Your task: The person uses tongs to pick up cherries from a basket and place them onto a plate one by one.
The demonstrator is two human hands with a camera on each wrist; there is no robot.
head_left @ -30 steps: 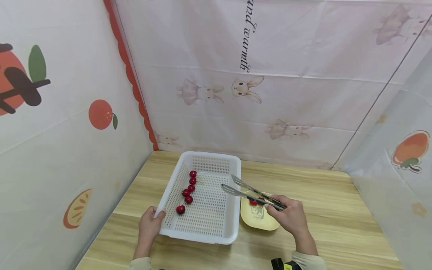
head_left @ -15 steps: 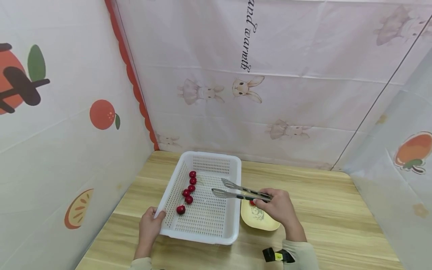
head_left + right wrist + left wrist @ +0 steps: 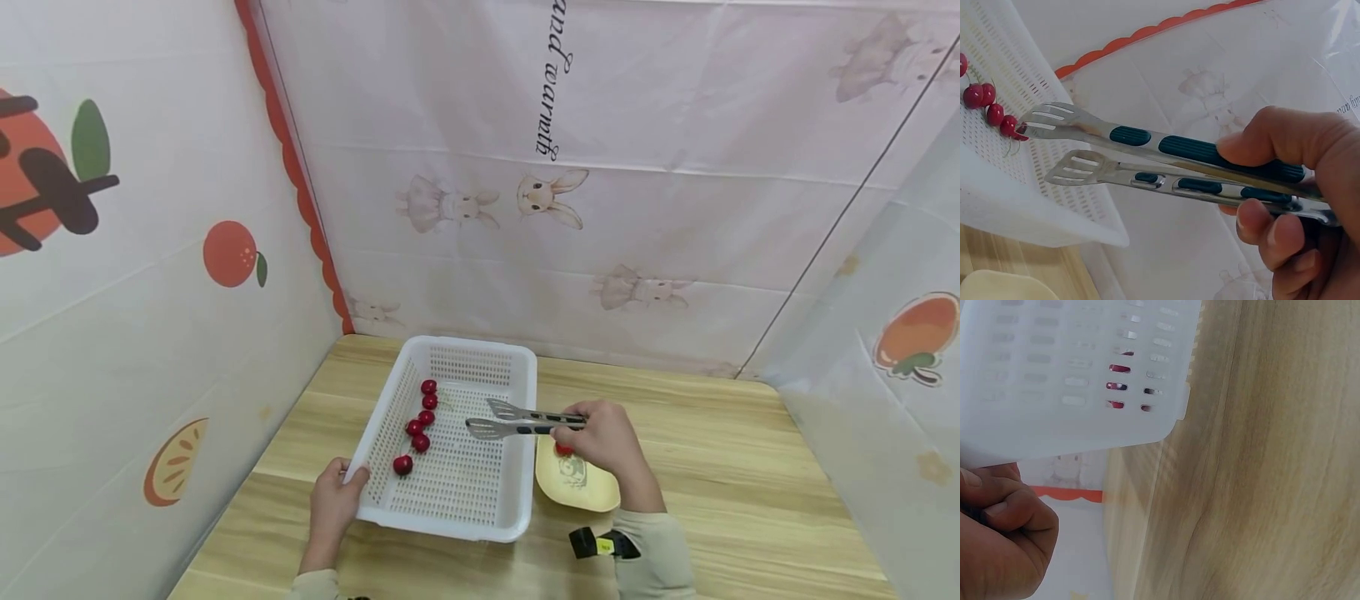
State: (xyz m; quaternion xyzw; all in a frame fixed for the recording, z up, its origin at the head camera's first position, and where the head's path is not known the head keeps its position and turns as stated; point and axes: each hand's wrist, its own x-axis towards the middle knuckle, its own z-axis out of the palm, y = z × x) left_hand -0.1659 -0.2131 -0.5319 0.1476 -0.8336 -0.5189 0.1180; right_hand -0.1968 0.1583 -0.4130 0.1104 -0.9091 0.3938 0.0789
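Note:
My left hand (image 3: 335,504) grips the near left rim of a white perforated plastic basket (image 3: 521,467). In the left wrist view, its fingers (image 3: 1019,509) curl at the basket's edge. Several red cherries (image 3: 422,442) lie in an uneven line along the basket's left side. My right hand (image 3: 606,442) holds metal tongs (image 3: 1197,153) with dark green grips, thumb on one arm and fingers on the other. The tongs' slotted tips stand apart over the basket, nothing visible between them. Below that hand is a yellow plate (image 3: 581,496) with red fruit (image 3: 564,448) partly hidden.
Basket and plate sit side by side on a wood-grain table (image 3: 720,467). A printed cloth wall (image 3: 465,292) rises behind the table. Another patterned sheet (image 3: 247,350) stands along the left edge, and a third (image 3: 855,350) on the right.
My right hand has moved left and slightly away from me, carrying the tongs' tips farther over the basket. The tongs' arms have come closer together. The left hand and basket stay put.

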